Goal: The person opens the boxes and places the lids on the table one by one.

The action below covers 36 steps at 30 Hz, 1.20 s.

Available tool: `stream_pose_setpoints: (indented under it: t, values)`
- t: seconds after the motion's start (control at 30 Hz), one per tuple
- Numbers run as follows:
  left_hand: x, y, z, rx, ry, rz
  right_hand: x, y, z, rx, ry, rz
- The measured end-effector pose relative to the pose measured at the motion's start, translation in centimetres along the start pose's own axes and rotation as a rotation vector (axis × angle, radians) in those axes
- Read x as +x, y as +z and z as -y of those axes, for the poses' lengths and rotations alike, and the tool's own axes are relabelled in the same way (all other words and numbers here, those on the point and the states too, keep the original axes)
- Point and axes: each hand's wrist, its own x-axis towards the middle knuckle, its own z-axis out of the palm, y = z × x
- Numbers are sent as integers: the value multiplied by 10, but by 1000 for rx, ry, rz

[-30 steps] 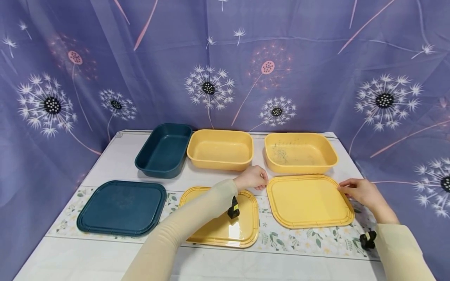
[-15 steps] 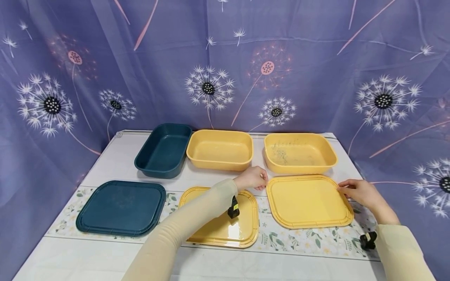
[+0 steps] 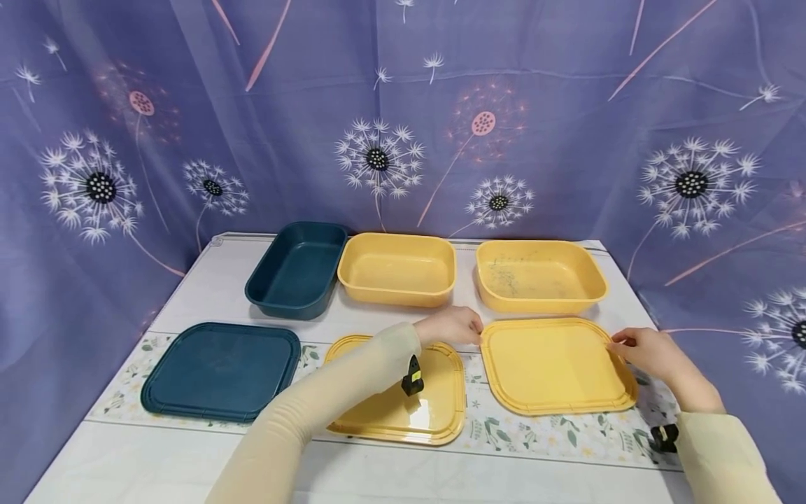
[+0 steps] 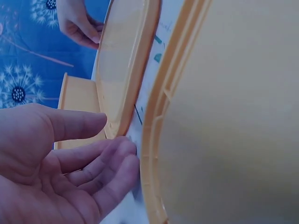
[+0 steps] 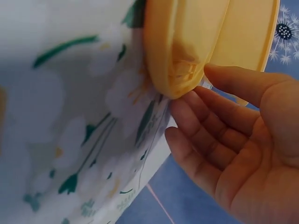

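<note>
A yellow lid (image 3: pixel 559 367) lies at the right of the table between my two hands, just in front of a yellow box. Its left edge is held by my left hand (image 3: pixel 450 326); in the left wrist view the thumb and fingers (image 4: pixel 122 151) meet around the lid's corner. My right hand (image 3: pixel 651 353) pinches the lid's right edge, with the thumb above the rim and the fingers (image 5: pixel 191 109) below it. Whether the lid touches the table, I cannot tell. Under my left forearm lies a second yellow lid (image 3: pixel 441 406), partly hidden by the sleeve.
Behind the held lid stands the right yellow box (image 3: pixel 541 305), with dark specks inside. A second yellow box (image 3: pixel 397 295) and a dark blue box (image 3: pixel 292 308) stand to its left. A dark blue lid (image 3: pixel 220 371) lies at front left. A purple curtain (image 3: pixel 296 168) encloses the table.
Over the last half second the held lid and both hands have shifted slightly toward me. The view has also shifted a little. The other boxes and lids stay in place.
</note>
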Motion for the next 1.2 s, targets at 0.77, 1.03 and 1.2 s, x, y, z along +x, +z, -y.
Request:
stream_pose_setpoints:
  t: [0.77, 1.03, 1.2]
  values:
    - [-48, 3, -2, 158, 223, -55, -18, 9, 38, -139, -81, -124]
    - [-71, -1, 2, 120, 259, -97, -22, 23, 70, -138, -207, -170]
    - [-89, -4, 13, 99, 275, -136, -20, 31, 89, -121, -257, -166]
